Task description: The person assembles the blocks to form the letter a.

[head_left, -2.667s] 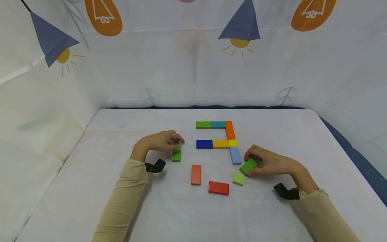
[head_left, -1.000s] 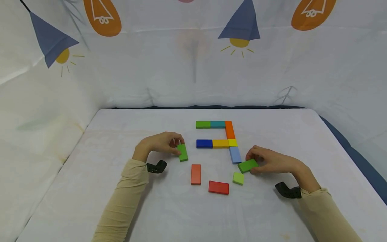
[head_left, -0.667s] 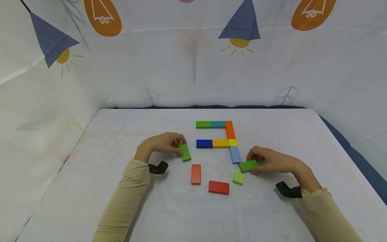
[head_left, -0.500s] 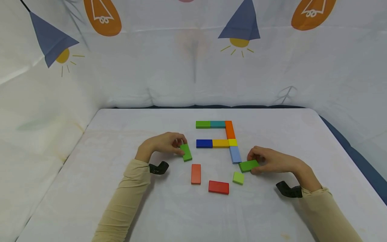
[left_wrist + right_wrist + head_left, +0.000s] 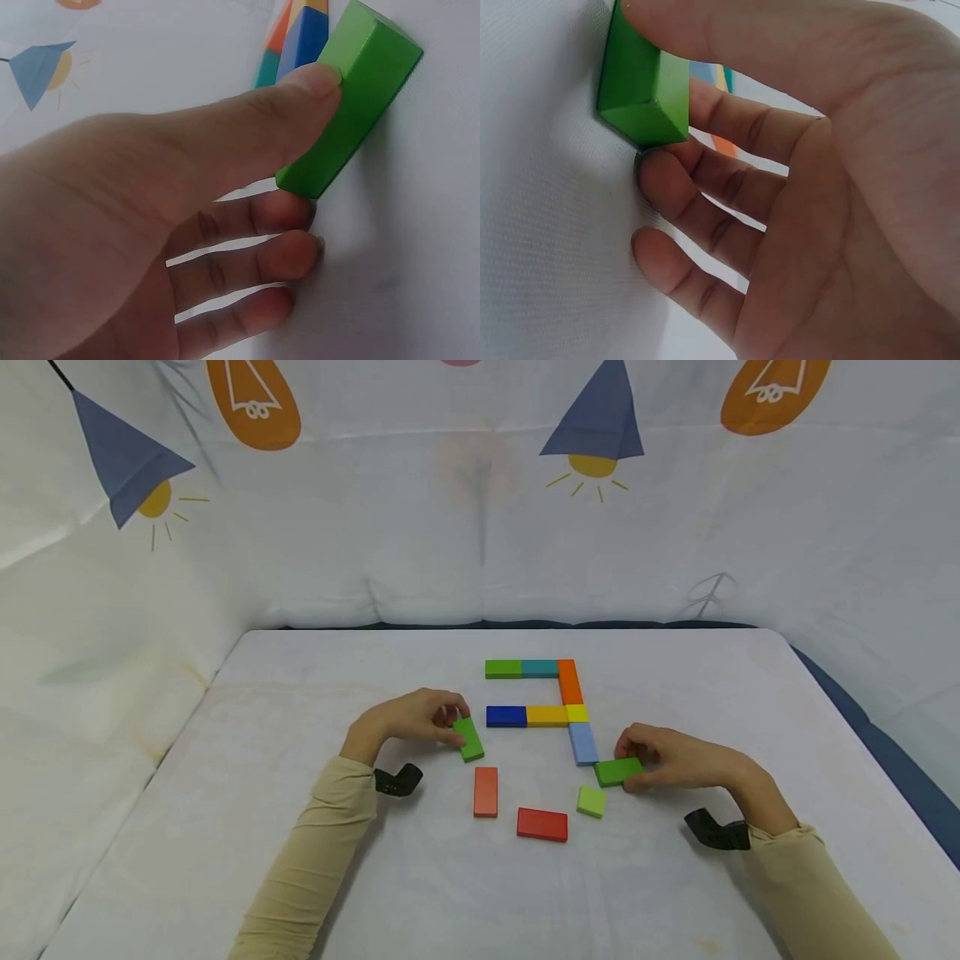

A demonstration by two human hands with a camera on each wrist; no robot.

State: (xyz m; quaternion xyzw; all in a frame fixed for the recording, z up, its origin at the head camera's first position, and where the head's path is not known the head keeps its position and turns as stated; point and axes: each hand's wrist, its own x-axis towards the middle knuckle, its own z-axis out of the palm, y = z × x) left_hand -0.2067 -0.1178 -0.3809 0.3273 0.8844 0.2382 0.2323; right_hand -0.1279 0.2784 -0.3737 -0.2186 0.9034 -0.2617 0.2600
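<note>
My left hand [image 5: 420, 717] pinches a green block [image 5: 468, 740] between thumb and fingers, tilted left of the dark blue block [image 5: 506, 717]. In the left wrist view the thumb presses along the side of that green block [image 5: 360, 90]. On the right, my right hand [image 5: 682, 758] pinches another green block [image 5: 618, 772], its left end by the lower end of the light blue block [image 5: 582, 744]. The right wrist view has this green block [image 5: 641, 90] low over the white cloth, thumb on one side; the far fingertips are partly hidden.
Joined flat blocks run in a line: green [image 5: 503, 669], teal [image 5: 539, 669], orange [image 5: 570, 682], yellow [image 5: 577, 713] and amber [image 5: 547, 717]. Nearer lie a salmon block [image 5: 486, 792], a red block [image 5: 542, 824] and a lime square block [image 5: 591, 802] on the white table [image 5: 420, 885].
My left hand has brought its green block rightward and tilted it. The right hand's green block has turned nearly level, close under the light blue block.
</note>
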